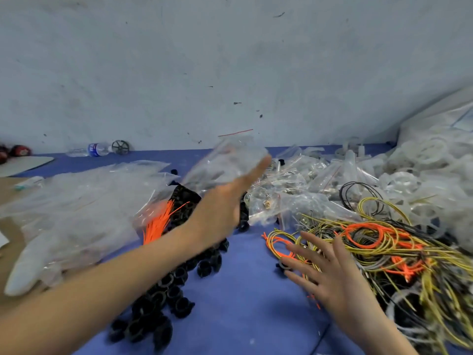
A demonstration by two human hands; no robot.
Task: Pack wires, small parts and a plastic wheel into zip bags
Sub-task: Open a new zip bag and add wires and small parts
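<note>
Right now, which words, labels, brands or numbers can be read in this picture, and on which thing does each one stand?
No text can be read.
Water bottle by the wall: its blue label has white marks, too small and blurred to read.
Zip bag held up by the left hand: no print visible.
Bags of small parts: no print can be made out.
</note>
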